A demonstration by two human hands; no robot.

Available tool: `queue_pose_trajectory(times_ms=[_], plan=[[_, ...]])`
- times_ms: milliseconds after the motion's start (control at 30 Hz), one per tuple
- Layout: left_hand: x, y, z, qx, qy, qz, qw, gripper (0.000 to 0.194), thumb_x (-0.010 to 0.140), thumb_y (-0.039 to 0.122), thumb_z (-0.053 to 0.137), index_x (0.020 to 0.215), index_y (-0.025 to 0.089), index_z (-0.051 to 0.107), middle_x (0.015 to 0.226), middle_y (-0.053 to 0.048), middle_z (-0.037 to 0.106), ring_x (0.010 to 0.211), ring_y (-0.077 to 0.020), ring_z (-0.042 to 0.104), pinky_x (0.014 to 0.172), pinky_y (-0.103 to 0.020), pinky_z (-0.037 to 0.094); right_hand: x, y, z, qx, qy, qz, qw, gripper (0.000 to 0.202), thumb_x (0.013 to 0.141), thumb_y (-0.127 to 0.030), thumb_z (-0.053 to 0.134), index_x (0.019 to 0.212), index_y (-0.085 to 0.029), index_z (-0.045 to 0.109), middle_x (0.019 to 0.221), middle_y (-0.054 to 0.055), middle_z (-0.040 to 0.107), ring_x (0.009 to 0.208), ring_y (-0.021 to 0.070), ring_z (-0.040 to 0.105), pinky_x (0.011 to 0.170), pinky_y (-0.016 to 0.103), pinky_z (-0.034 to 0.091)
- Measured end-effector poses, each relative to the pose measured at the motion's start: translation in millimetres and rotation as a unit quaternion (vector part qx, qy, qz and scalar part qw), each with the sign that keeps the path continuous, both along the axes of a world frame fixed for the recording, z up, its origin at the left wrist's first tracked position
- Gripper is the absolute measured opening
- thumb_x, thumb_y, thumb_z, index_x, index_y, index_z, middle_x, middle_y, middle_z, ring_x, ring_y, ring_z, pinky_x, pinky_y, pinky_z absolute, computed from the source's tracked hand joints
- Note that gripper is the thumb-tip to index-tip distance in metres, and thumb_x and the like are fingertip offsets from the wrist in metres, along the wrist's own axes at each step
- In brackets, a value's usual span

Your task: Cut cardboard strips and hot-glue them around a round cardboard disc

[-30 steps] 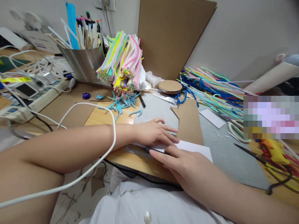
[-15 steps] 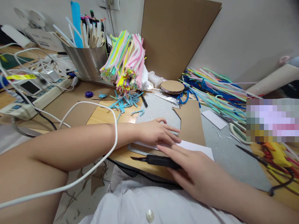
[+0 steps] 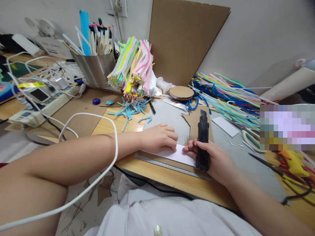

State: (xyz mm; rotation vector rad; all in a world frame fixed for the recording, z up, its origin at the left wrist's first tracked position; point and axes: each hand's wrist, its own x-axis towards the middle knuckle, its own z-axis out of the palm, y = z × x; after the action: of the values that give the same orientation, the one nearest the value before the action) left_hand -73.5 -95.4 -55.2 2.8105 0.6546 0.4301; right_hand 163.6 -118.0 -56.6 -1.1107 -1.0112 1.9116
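Observation:
My right hand [image 3: 219, 160] is closed around a black utility knife [image 3: 203, 144], held upright with its blade end pointing away from me. Its fingertips reach the white strip [image 3: 188, 157], which looks like foam board or card and lies on brown cardboard [image 3: 172, 160] over the grey cutting mat [image 3: 169, 114]. My left hand [image 3: 161, 137] is closed on the strip's left part, fingers bent and tips against it; the thumb is hidden. Beyond the hands lies a notched cardboard piece [image 3: 194, 123].
A white cable [image 3: 116, 137] loops over my left forearm. Scissors [image 3: 253, 139], a yellow glue gun [image 3: 291, 162] and a white card [image 3: 225, 126] lie right. Behind are cut blue stems [image 3: 133, 109], bundled pipe cleaners [image 3: 133, 68], a metal cup [image 3: 95, 70] and a power strip [image 3: 44, 108].
My right hand has turned the knife from lying sideways to upright and moved right. My left hand's spread fingers have curled in, drawing slightly left. The white strip appears shifted left.

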Motion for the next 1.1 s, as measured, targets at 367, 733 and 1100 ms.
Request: queue_pose_trajectory(times_ms=[367, 733, 1100], plan=[[-75.2, -61.2, -7.0, -0.017, -0.074, 0.127, 0.989, 0.021, 0.097, 0.025, 0.053, 0.111, 0.021, 0.067, 0.119, -0.01, 0.07, 0.11, -0.0193, 0.064, 0.093, -0.032, 0.049, -2.3, 1.4, 0.7, -0.012, -0.003, -0.016, 1.0, 0.017, 0.075, -0.032, 0.075, 0.073, -0.017, 0.066, 0.081, 0.003, 0.067, 0.085, 0.0166, 0.065, 0.086, 0.027, 0.054], [-79.7, -69.2, -17.1, 0.002, -0.091, 0.193, 0.977, 0.023, 0.096, 0.034, 0.054, 0.107, 0.026, 0.073, 0.113, -0.008, 0.072, 0.103, -0.0176, 0.067, 0.088, -0.03, 0.051, -1.6, 1.0, -1.1, 0.001, -0.01, -0.011, 1.0, 0.019, 0.076, -0.033, 0.075, 0.073, -0.017, 0.065, 0.081, 0.002, 0.066, 0.086, 0.0163, 0.064, 0.085, 0.027, 0.053], [-79.9, -71.1, -17.6, 0.025, -0.059, 0.203, 0.977, 0.022, 0.098, 0.032, 0.052, 0.108, 0.029, 0.071, 0.115, -0.006, 0.072, 0.104, -0.0186, 0.066, 0.086, -0.031, 0.046, -2.9, 0.8, -2.6, 0.008, -0.019, -0.018, 1.0, 0.025, 0.069, -0.037, 0.08, 0.073, -0.018, 0.065, 0.081, 0.002, 0.065, 0.084, 0.0175, 0.063, 0.083, 0.029, 0.053]])
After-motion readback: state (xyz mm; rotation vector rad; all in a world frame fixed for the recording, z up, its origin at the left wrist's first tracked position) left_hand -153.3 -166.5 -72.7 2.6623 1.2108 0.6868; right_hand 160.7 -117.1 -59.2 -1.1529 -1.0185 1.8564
